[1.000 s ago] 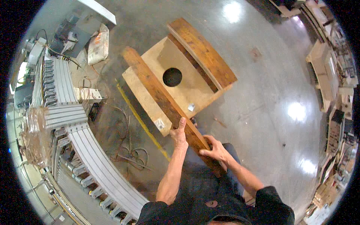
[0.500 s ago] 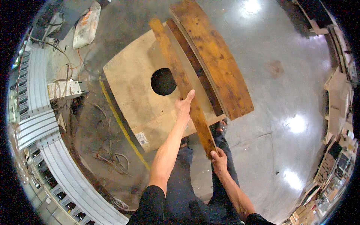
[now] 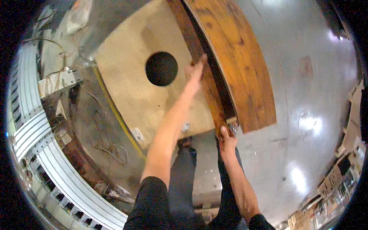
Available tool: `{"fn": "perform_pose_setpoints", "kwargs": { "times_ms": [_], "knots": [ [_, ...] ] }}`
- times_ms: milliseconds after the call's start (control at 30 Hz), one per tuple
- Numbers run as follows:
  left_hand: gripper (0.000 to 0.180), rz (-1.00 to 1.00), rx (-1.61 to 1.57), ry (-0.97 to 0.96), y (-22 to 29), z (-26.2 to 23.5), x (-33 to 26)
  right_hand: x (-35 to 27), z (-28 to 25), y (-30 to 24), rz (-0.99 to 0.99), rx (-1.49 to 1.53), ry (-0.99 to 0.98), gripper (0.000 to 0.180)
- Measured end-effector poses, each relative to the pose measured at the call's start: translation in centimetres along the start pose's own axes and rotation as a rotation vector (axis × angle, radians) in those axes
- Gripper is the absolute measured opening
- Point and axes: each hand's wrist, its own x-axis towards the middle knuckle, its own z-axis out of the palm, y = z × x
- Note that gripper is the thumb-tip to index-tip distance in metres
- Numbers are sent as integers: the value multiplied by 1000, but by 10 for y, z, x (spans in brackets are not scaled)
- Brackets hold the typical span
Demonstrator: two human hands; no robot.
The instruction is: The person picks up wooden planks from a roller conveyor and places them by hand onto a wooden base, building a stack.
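Observation:
A narrow brown-stained wooden board point(image 3: 211, 94) slants from the top of the view down toward my legs. My left hand point(image 3: 196, 72) grips its left edge partway along, thumb on top and fingers mostly hidden. At the near end, my right hand point(image 3: 228, 141) holds the board with the thumb over its face. Just right of it lies a wider stained wooden plank stack point(image 3: 245, 65), with a dark gap between the two. Under the narrow board is a large pale plywood panel point(image 3: 126, 73) with a round dark hole point(image 3: 161, 69).
A yellow floor line point(image 3: 111, 102) runs along the panel's left side. Farther left are loose cables point(image 3: 115, 153) and a grey metal roller track point(image 3: 73, 168). Cardboard and scrap pieces point(image 3: 345, 149) line the far right. My legs stand at the panel's near edge.
The narrow board has moved right and away from me, up close to the wide planks. Both hands have travelled with it, and the view has shifted nearer the panel.

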Motion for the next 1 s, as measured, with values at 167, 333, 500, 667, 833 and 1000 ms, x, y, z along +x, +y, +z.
{"fn": "perform_pose_setpoints", "kwargs": {
  "times_ms": [167, 333, 500, 667, 833, 1000],
  "knots": [
    [85, 25, 116, -86, -6, 14, 27, 27, -4, -1, -108, 143, -6, 41],
    [85, 79, 35, -165, -17, 14, 32, 49, -10, 6, -145, 216, -2, 42],
    [72, 123, -39, -241, -21, 18, 37, 53, -3, -4, -155, 227, 23, 39],
    [68, 85, -114, -251, -25, 29, 42, 65, -9, -2, -214, 283, -76, 50],
    [73, 91, -209, -317, -26, 36, 53, 69, -11, -6, -170, 320, -78, 48],
    [80, 113, -161, -291, -42, 44, 73, 95, -57, 13, -737, -800, -101, 53]
  ]
}}
